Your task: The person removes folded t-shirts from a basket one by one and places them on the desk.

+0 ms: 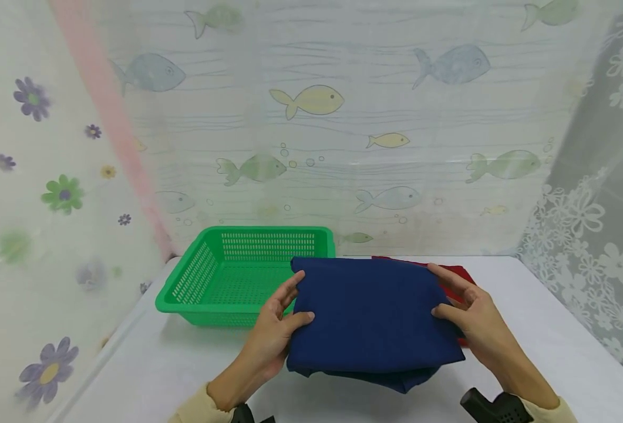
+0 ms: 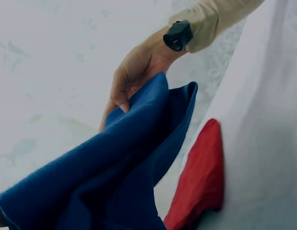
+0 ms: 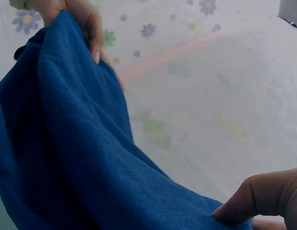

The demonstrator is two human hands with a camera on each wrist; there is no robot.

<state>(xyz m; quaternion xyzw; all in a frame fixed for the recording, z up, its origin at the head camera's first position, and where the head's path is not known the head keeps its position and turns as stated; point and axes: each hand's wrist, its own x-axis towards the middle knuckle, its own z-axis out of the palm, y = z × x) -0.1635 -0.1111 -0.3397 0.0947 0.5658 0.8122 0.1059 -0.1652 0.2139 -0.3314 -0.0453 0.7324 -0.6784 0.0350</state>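
A folded navy-blue cloth point(image 1: 369, 317) hangs between both hands above the table, its lower layers sagging at the bottom. My left hand point(image 1: 275, 332) pinches its left edge, thumb on the near face and fingers behind. The right hand point(image 1: 472, 314) holds the opposite edge in the same way, as the left wrist view also shows with that hand point(image 2: 138, 67) at the cloth's point(image 2: 134, 129) far end. In the right wrist view the right thumb point(image 3: 254, 199) presses on the cloth point(image 3: 90, 129). Whether the cloth is a garment cannot be told.
A green plastic basket point(image 1: 245, 308) with slotted walls stands at the back left of the white table point(image 1: 147, 370). Red cloth point(image 1: 461, 271) lies behind the blue cloth on the right, partly hidden. Printed curtains point(image 1: 316, 135) hang behind and at the sides.
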